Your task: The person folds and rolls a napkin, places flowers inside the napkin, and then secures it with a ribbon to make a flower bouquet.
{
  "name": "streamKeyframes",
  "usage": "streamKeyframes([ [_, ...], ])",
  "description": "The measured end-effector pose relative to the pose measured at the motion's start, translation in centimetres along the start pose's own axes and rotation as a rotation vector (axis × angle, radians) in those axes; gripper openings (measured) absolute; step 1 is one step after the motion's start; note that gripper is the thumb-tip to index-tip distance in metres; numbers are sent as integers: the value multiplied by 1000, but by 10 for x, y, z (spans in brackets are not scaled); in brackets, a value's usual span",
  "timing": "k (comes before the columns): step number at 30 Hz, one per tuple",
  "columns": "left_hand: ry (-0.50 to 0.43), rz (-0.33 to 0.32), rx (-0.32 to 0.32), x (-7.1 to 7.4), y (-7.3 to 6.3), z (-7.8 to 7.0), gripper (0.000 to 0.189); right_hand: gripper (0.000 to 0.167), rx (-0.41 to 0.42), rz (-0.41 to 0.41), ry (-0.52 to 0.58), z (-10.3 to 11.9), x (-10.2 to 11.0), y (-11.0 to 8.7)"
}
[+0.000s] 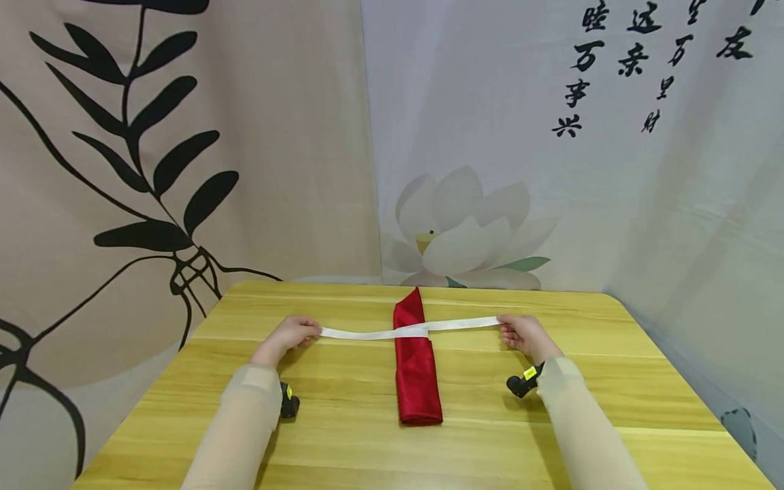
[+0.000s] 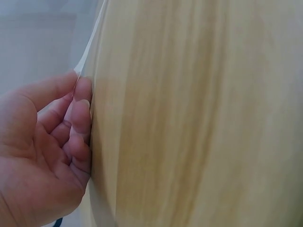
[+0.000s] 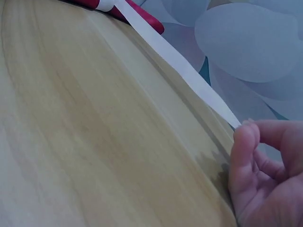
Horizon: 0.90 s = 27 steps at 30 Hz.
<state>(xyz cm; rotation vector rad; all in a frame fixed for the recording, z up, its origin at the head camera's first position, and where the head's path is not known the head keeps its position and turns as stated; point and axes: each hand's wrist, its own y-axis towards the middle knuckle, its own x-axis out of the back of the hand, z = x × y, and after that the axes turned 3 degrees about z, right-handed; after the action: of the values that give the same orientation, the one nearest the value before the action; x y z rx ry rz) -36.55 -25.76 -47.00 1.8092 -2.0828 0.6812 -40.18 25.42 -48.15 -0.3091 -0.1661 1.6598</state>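
Observation:
A folded dark-red cloth (image 1: 418, 388), shiny like satin, lies lengthwise on the table. Round its upper part passes a white ribbon (image 1: 462, 324), whose two strands cross on top of the cloth and stretch out to either side. My left hand (image 1: 289, 336) pinches one ribbon end between thumb and forefinger, as the left wrist view also shows. On the other side, my right hand (image 1: 528, 335) pinches the opposite end; in the right wrist view the ribbon (image 3: 182, 66) runs taut from the fingertips back to the cloth (image 3: 147, 20).
The wooden table (image 1: 343, 449) has rounded far corners. Behind it hang a curtain with black leaves (image 1: 174, 160) and one with a pale lotus (image 1: 471, 231) and black writing. A black device is strapped at each wrist, such as the right one (image 1: 523, 382).

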Motion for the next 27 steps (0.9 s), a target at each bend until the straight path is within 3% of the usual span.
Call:
streamKeyframes([
  [4,-10,-1,7,0,-1,0,23,17,-29,-57,2,1,-4,-1],
  [10,-23,0,16,0,0,-1,28,25,-42,-71,23,4,-3,-4],
  [17,-51,11,12,1,1,-1,30,25,5,-97,3,2,-5,-4],
  [27,-110,14,29,6,5,1,43,29,15,-80,-16,3,-4,-5],
])
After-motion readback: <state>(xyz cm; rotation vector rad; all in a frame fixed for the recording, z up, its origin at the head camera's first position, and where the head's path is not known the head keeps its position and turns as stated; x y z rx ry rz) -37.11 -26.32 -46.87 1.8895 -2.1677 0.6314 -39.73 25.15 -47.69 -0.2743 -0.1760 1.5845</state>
